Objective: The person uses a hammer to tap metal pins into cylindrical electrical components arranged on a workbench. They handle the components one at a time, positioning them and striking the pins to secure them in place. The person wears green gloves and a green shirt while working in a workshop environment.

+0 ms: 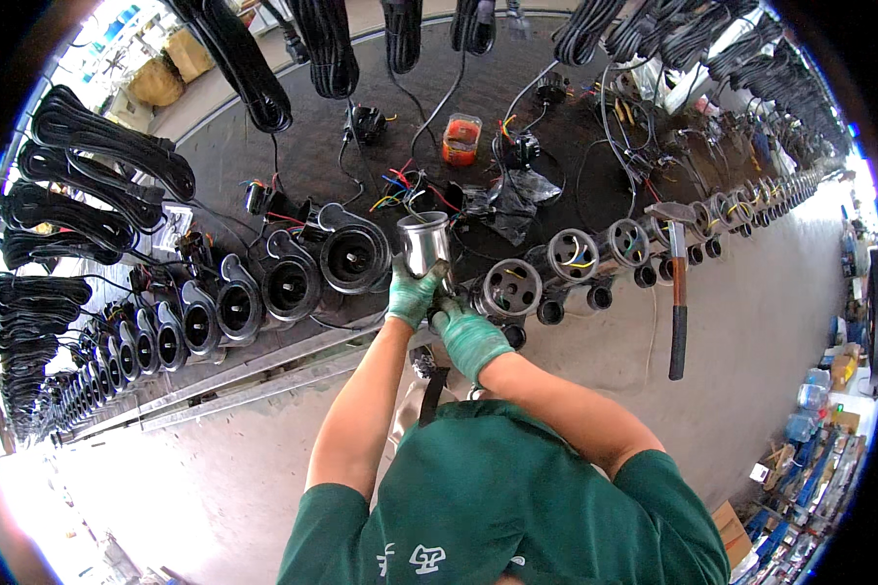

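Observation:
A shiny silver metal cylinder [425,246] stands tilted at the bench's near edge, its open rim facing up and away. My left hand [415,294], in a green glove, is closed round its lower left side. My right hand [472,337], gloved the same way, is closed low beside the cylinder's bottom end; what its fingers grip is hidden. Just left sits a black round pump housing [353,255] with a curved spout. To the right is a round black casing [510,289] with holes in its face. Coloured wire ends [400,187] lie behind the cylinder.
Rows of similar black housings [291,289] and cylindrical casings [574,254] line the bench edge. A hammer [679,302] juts past that edge on the right. Coiled black cables [324,49] hang overhead. An orange-red tub [461,141] and crumpled clear plastic [519,200] lie farther back.

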Demonstrator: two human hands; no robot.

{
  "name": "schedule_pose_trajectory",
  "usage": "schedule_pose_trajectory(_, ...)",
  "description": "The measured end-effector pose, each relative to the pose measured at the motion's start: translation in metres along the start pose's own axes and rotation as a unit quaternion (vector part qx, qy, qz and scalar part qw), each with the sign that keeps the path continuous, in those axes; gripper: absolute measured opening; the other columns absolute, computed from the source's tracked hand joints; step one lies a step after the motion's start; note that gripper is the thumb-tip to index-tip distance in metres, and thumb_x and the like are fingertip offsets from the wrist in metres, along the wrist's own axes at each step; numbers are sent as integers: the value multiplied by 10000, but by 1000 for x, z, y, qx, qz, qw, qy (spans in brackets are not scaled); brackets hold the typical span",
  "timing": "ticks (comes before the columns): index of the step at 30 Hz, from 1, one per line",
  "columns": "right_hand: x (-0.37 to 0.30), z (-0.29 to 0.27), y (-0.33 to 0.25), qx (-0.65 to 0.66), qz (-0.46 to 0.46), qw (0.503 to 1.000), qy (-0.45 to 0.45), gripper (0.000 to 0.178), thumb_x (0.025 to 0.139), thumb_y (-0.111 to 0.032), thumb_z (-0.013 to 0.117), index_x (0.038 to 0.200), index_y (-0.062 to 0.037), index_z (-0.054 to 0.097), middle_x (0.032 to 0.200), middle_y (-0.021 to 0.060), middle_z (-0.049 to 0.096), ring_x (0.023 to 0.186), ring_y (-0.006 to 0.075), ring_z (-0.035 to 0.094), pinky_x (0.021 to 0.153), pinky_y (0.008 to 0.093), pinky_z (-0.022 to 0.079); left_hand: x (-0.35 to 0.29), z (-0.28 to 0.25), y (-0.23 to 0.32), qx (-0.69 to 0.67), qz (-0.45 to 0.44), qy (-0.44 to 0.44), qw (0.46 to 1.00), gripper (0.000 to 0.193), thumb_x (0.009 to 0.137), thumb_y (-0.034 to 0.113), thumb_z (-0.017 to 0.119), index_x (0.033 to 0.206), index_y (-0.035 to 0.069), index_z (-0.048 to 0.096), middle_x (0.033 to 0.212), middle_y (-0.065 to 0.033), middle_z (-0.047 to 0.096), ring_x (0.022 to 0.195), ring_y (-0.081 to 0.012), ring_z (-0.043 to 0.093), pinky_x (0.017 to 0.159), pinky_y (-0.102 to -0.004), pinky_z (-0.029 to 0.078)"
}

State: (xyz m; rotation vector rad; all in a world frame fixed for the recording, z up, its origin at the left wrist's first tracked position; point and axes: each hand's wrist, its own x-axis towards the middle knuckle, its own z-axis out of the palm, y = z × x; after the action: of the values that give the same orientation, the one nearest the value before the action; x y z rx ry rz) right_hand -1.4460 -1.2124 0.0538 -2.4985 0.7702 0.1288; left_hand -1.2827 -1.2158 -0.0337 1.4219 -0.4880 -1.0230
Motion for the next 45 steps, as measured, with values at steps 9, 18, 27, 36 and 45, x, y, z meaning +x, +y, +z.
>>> schedule_pose_trajectory(9, 18, -13, -5, -7, -25, 999, 45, 375, 832, 31, 594, 1198, -39, 554, 1255, 235, 590, 1150, 403, 629, 967, 473, 538, 6, -5, 29, -64, -103, -8, 993, 749, 819, 237, 887, 1380, 2, 451, 1184, -128, 664, 1011, -218, 640, 846, -370, 552)
schedule_pose_trajectory(18, 86, -83, 10, 57, -40, 991, 118, 640, 911, 61, 514, 1527, -79, 408, 1422, 225, 511, 1270, 372, 570, 1116, 402, 451, -32, -7, 26, -412, -278, -150, 855, 706, 1008, 649, 438, 1550, 197, 430, 1490, -131, 557, 1331, -319, 559, 1151, -534, 416)
schedule_pose_trajectory(27, 153, -89, 18, 55, 78, 989, 114, 525, 1056, -249, 464, 1569, -195, 365, 1584, 213, 384, 1341, 492, 484, 1140, 517, 402, -17, 30, 56, -320, -125, 44, 938, 569, 1010, 165, 629, 1504, 136, 350, 1295, -119, 634, 1096, -256, 675, 907, -394, 594)
schedule_pose_trajectory(36, 134, -98, 35, 94, 64, 990, 84, 589, 1058, -319, 516, 1572, -84, 350, 1608, 240, 348, 1487, 430, 329, 1226, 441, 299, -4, 20, 31, -273, -105, 7, 956, 437, 991, 213, 673, 1352, 2, 543, 1209, -138, 669, 921, -203, 693, 771, -356, 589)
schedule_pose_trajectory(45, -50, -195, 69, 66, 255, 884, 387, 468, 1014, -164, 630, 1464, -105, 514, 1260, 131, 695, 1090, 231, 675, 966, 351, 521, -64, -39, 23, -206, -178, -105, 957, 333, 1018, 119, 629, 1334, 38, 567, 1099, -79, 717, 904, -179, 700, 766, -305, 572)
